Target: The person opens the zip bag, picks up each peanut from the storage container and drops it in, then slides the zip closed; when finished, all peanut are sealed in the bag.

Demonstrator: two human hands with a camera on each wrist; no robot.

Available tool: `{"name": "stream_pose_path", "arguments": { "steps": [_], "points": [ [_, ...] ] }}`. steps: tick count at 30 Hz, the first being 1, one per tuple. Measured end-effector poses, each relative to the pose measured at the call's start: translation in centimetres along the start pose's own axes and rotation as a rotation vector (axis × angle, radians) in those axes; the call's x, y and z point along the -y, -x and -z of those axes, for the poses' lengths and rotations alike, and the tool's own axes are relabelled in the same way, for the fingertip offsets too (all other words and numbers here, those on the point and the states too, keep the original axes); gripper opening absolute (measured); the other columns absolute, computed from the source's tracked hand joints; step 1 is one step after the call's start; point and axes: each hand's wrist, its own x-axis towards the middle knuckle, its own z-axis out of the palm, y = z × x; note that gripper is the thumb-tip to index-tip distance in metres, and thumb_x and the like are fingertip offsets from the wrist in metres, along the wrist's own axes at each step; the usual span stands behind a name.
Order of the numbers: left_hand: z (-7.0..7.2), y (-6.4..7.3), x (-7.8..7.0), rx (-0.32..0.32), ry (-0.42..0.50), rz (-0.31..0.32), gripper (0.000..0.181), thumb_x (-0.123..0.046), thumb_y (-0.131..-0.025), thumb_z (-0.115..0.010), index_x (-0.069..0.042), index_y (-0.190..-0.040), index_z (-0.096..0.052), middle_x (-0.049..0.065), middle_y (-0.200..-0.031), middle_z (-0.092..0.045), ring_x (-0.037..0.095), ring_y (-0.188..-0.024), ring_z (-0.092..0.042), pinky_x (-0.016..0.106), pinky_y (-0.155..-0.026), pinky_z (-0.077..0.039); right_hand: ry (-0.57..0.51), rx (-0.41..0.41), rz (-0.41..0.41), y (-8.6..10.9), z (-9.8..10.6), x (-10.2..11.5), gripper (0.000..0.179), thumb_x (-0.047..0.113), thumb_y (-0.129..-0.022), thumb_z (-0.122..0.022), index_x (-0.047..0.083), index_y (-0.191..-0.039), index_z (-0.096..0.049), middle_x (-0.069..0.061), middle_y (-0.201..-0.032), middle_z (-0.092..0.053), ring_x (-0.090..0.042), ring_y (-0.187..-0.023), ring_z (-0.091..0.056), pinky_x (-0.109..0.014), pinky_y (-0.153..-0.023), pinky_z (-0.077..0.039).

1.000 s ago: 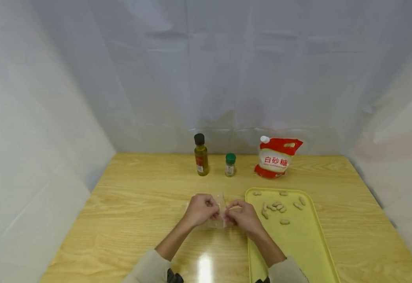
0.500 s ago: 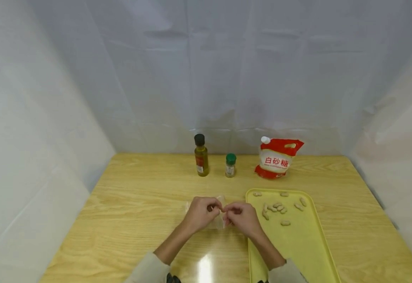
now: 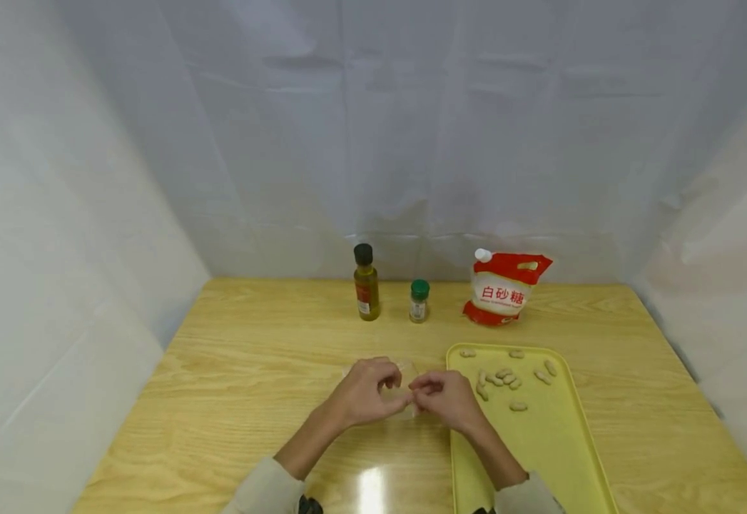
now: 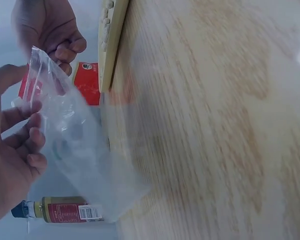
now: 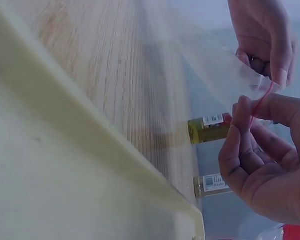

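A clear plastic zip bag [image 4: 90,150] with a red strip along its mouth hangs between my two hands, its lower end sloping down toward the wooden table. My left hand [image 3: 368,394] holds the bag near its top edge, thumb stretched toward the right hand and the other fingers curled. Thumb and forefinger of my right hand [image 3: 448,400] pinch the mouth at the red strip [image 5: 262,104]. In the right wrist view the left hand [image 5: 265,37] is just beyond, close to the same edge. Nothing shows inside the bag.
Right of the hands lies a yellow tray [image 3: 527,457] with several peanuts [image 3: 504,375] in shell. Behind stand an oil bottle [image 3: 366,285], a green-capped spice jar [image 3: 419,303] and a red-and-white sugar pouch [image 3: 503,289]. White sheeting [image 3: 270,143] surrounds the wooden table [image 3: 245,357].
The left thumb has straightened toward the right hand, and the left hand's fingertips have parted. The right hand has shifted slightly right, still pinching the zip bag's mouth.
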Motion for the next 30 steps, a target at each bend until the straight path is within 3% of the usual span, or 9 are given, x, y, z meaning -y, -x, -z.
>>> {"name": "stream_pose_path", "arguments": {
  "steps": [3, 7, 11, 14, 17, 24, 27, 30],
  "points": [
    [-0.1, 0.2, -0.1, 0.015, -0.073, 0.008, 0.03, -0.041, -0.078, -0.074, -0.015, -0.081, -0.059, 0.0, -0.081, -0.053, 0.006, -0.07, -0.042, 0.015, -0.061, -0.036, 0.02, 0.026, -0.005, 0.1, 0.3, -0.2, 0.019, 0.01, -0.081, -0.067, -0.003, -0.094, -0.071, -0.01, -0.078, -0.072, -0.009, -0.064, -0.064, -0.022, -0.056, -0.051],
    [-0.3, 0.5, 0.0, 0.006, -0.142, 0.007, 0.046, -0.052, -0.067, -0.08, -0.019, -0.084, -0.053, 0.0, -0.096, -0.05, 0.008, -0.088, -0.042, 0.024, -0.073, -0.037, 0.0, 0.05, -0.021, 0.1, 0.6, -0.2, 0.019, 0.008, -0.078, -0.067, -0.003, -0.093, -0.071, -0.011, -0.079, -0.072, -0.013, -0.065, -0.066, -0.023, -0.056, -0.053],
    [-0.7, 0.6, 0.1, 0.021, -0.11, 0.021, 0.059, -0.052, -0.059, -0.084, -0.018, -0.087, -0.046, 0.002, -0.12, -0.052, 0.017, -0.112, -0.048, 0.04, -0.089, -0.044, -0.026, 0.065, -0.018, 0.2, 0.8, -0.2, 0.019, 0.007, -0.077, -0.069, -0.004, -0.092, -0.071, -0.013, -0.079, -0.072, -0.019, -0.065, -0.068, -0.023, -0.056, -0.053],
    [-1.1, 0.7, 0.1, 0.049, -0.047, 0.046, 0.062, -0.048, -0.06, -0.086, -0.015, -0.09, -0.043, 0.006, -0.13, -0.053, 0.022, -0.117, -0.05, 0.048, -0.097, -0.042, -0.039, 0.079, -0.016, 0.3, 0.8, -0.3, 0.02, 0.009, -0.077, -0.07, -0.004, -0.092, -0.071, -0.014, -0.08, -0.072, -0.021, -0.067, -0.068, -0.022, -0.056, -0.053],
    [-1.5, 0.8, 0.1, 0.061, 0.001, 0.064, 0.063, -0.043, -0.062, -0.086, -0.015, -0.091, -0.038, 0.009, -0.128, -0.057, 0.024, -0.114, -0.054, 0.047, -0.096, -0.044, -0.043, 0.088, -0.014, 0.3, 0.8, -0.2, 0.022, 0.01, -0.077, -0.071, -0.004, -0.093, -0.07, -0.014, -0.08, -0.072, -0.021, -0.067, -0.068, -0.023, -0.057, -0.053],
    [-2.4, 1.0, 0.4, 0.01, 0.096, 0.046, 0.057, -0.027, -0.066, -0.085, -0.011, -0.093, -0.038, 0.009, -0.12, -0.062, 0.026, -0.113, -0.057, 0.045, -0.097, -0.048, -0.042, 0.078, -0.011, 0.5, 0.7, -0.3, 0.02, 0.008, -0.077, -0.07, -0.003, -0.094, -0.07, -0.012, -0.079, -0.071, -0.014, -0.066, -0.065, -0.024, -0.057, -0.053],
    [-2.6, 1.1, 0.6, -0.002, 0.136, 0.063, 0.058, -0.025, -0.066, -0.085, -0.009, -0.106, -0.045, 0.009, -0.119, -0.06, 0.025, -0.114, -0.056, 0.046, -0.097, -0.047, -0.044, 0.077, 0.002, 0.6, 0.9, -0.4, 0.02, 0.008, -0.077, -0.069, -0.002, -0.094, -0.07, -0.012, -0.079, -0.071, -0.016, -0.067, -0.066, -0.027, -0.058, -0.054],
    [-2.8, 1.1, 0.7, -0.004, 0.159, 0.092, 0.073, -0.025, -0.067, -0.085, -0.01, -0.126, -0.045, 0.007, -0.12, -0.059, 0.024, -0.115, -0.055, 0.049, -0.099, -0.044, -0.058, 0.095, 0.012, 0.8, 1.2, -0.5, 0.02, 0.011, -0.08, -0.07, -0.002, -0.096, -0.069, -0.014, -0.081, -0.072, -0.022, -0.07, -0.069, -0.032, -0.061, -0.056]
  ]
}}
